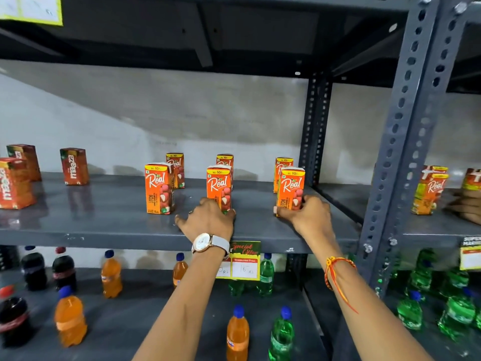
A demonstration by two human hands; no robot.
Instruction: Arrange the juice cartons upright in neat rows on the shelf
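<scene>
Several orange Real litchi juice cartons stand upright on the grey shelf in two rows. The front row has a left carton, a middle carton and a right carton. Behind them stand three more cartons. My left hand, with a watch on its wrist, holds the base of the middle front carton. Around the base of the right front carton my right hand is closed.
Red Maaza cartons stand at the shelf's left. A perforated steel upright bounds the bay on the right; beyond it are more cartons and another person's hand. Soda bottles fill the lower shelf. A price tag hangs from the shelf edge.
</scene>
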